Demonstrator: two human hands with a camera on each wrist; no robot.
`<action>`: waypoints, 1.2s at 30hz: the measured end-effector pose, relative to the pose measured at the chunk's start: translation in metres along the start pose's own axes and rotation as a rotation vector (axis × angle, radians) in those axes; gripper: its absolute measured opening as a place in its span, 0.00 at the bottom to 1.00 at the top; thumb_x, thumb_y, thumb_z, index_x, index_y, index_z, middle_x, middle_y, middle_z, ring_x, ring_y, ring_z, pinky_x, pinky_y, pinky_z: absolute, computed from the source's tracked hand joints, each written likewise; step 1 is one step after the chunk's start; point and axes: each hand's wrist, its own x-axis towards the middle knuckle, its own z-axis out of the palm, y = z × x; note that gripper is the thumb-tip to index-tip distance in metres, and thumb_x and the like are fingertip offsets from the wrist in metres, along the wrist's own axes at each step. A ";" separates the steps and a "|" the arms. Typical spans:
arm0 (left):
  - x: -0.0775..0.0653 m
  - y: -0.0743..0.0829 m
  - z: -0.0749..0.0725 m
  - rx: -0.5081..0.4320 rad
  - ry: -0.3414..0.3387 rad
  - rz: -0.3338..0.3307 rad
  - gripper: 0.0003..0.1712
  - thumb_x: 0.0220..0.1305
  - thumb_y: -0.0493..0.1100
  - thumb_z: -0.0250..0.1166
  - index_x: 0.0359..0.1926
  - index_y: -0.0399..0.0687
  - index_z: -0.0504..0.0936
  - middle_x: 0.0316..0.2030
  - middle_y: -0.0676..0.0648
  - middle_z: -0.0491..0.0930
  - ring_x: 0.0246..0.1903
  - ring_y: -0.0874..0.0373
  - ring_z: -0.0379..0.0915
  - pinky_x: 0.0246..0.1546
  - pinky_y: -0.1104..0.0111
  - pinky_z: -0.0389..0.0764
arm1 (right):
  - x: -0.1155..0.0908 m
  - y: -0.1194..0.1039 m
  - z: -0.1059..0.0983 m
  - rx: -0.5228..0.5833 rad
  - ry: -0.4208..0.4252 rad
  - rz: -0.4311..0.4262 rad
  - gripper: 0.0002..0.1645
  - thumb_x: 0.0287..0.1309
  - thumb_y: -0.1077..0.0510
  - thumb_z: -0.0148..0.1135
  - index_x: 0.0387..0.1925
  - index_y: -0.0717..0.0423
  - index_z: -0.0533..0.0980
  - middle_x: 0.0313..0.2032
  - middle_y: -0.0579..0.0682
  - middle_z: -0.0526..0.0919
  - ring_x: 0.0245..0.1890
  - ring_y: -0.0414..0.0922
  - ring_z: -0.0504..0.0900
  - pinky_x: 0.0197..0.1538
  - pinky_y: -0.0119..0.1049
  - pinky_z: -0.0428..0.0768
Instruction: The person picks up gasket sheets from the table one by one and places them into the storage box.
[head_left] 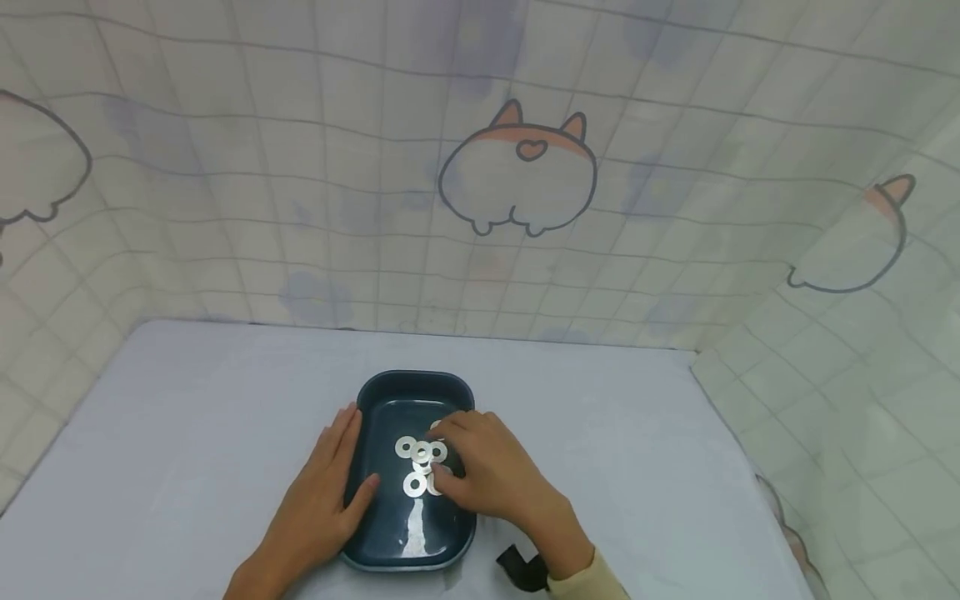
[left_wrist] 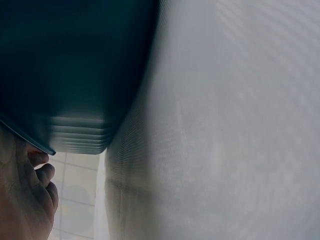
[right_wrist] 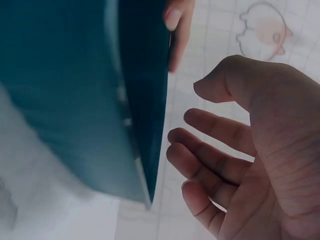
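Note:
Several silvery flat washers (head_left: 415, 484) lie clustered in a dark blue rectangular dish (head_left: 382, 533) with rounded corners. My left hand (head_left: 322, 487) rests along the dish's left side, its fingers straight against the wall and its thumb over the rim. Above the right part of the dish hovers my right hand (head_left: 495, 471), fingertips pointing at the washers and covering some of them. In the right wrist view, its thumb and bent fingers (right_wrist: 210, 165) stand apart with nothing between them. The left wrist view shows the dish's outer wall (left_wrist: 75, 60) close up.
The dish stands on a white-covered table (head_left: 615, 433). A black strap-like piece (head_left: 522, 570) shows by the right wrist. Behind and at both sides hangs a checked curtain (head_left: 337, 167) with cartoon animal prints.

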 end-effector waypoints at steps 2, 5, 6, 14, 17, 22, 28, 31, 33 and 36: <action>0.001 0.000 0.000 0.002 0.004 0.001 0.51 0.73 0.56 0.64 0.85 0.44 0.50 0.85 0.43 0.51 0.83 0.41 0.53 0.78 0.86 0.24 | -0.004 0.005 0.000 0.015 0.026 0.029 0.19 0.65 0.49 0.68 0.55 0.47 0.85 0.54 0.43 0.89 0.56 0.42 0.86 0.60 0.42 0.84; 0.002 -0.002 -0.001 0.010 0.007 0.002 0.51 0.73 0.56 0.64 0.85 0.44 0.50 0.85 0.42 0.51 0.83 0.41 0.54 0.78 0.86 0.23 | -0.010 0.011 0.000 0.042 0.049 0.070 0.18 0.66 0.50 0.67 0.55 0.47 0.85 0.54 0.43 0.89 0.56 0.43 0.86 0.60 0.43 0.85; 0.002 -0.002 -0.001 0.010 0.006 0.003 0.51 0.73 0.56 0.64 0.85 0.44 0.50 0.85 0.42 0.51 0.82 0.40 0.54 0.77 0.86 0.23 | -0.012 0.012 0.000 0.051 0.056 0.086 0.18 0.66 0.50 0.68 0.55 0.47 0.85 0.53 0.43 0.89 0.55 0.43 0.86 0.60 0.44 0.85; -0.004 -0.006 -0.003 -0.005 -0.044 -0.044 0.52 0.73 0.58 0.63 0.86 0.47 0.48 0.86 0.42 0.49 0.83 0.38 0.53 0.84 0.57 0.51 | -0.025 0.021 0.008 0.090 0.102 0.159 0.15 0.66 0.51 0.70 0.53 0.44 0.85 0.51 0.41 0.90 0.55 0.41 0.86 0.58 0.42 0.86; -0.007 -0.008 -0.006 0.011 -0.035 -0.056 0.52 0.73 0.57 0.64 0.86 0.46 0.49 0.85 0.41 0.50 0.82 0.38 0.54 0.85 0.56 0.50 | -0.027 0.022 0.009 0.125 0.131 0.169 0.15 0.66 0.52 0.71 0.53 0.44 0.85 0.50 0.40 0.90 0.54 0.40 0.86 0.59 0.42 0.86; -0.009 -0.008 -0.011 -0.004 -0.026 -0.072 0.51 0.73 0.54 0.64 0.86 0.48 0.48 0.85 0.41 0.51 0.82 0.37 0.55 0.85 0.54 0.52 | -0.030 0.025 0.010 0.148 0.169 0.189 0.13 0.64 0.55 0.72 0.51 0.44 0.85 0.49 0.39 0.90 0.53 0.39 0.86 0.58 0.40 0.87; -0.011 -0.012 -0.013 -0.102 -0.023 -0.111 0.49 0.76 0.53 0.62 0.87 0.53 0.46 0.84 0.38 0.53 0.81 0.34 0.56 0.73 0.34 0.69 | -0.033 0.028 0.010 0.165 0.206 0.203 0.13 0.64 0.56 0.72 0.50 0.45 0.85 0.49 0.40 0.89 0.54 0.40 0.86 0.58 0.41 0.87; -0.013 -0.013 -0.016 -0.152 -0.019 -0.127 0.47 0.78 0.54 0.60 0.87 0.56 0.46 0.84 0.38 0.54 0.81 0.33 0.56 0.72 0.32 0.68 | -0.035 0.031 0.010 0.161 0.225 0.205 0.14 0.63 0.56 0.72 0.51 0.46 0.85 0.49 0.41 0.89 0.53 0.40 0.86 0.57 0.42 0.87; -0.015 -0.015 -0.018 -0.167 0.000 -0.126 0.46 0.78 0.53 0.60 0.87 0.57 0.47 0.83 0.38 0.56 0.80 0.34 0.57 0.71 0.31 0.68 | -0.037 0.034 0.010 0.156 0.237 0.204 0.15 0.63 0.57 0.72 0.51 0.46 0.85 0.50 0.41 0.89 0.53 0.41 0.86 0.57 0.42 0.87; -0.018 -0.019 -0.022 -0.152 0.062 -0.100 0.45 0.77 0.49 0.63 0.86 0.59 0.51 0.81 0.40 0.61 0.78 0.36 0.61 0.79 0.43 0.65 | -0.041 0.039 0.010 0.150 0.255 0.199 0.14 0.64 0.57 0.72 0.51 0.47 0.85 0.49 0.42 0.88 0.53 0.41 0.86 0.57 0.42 0.87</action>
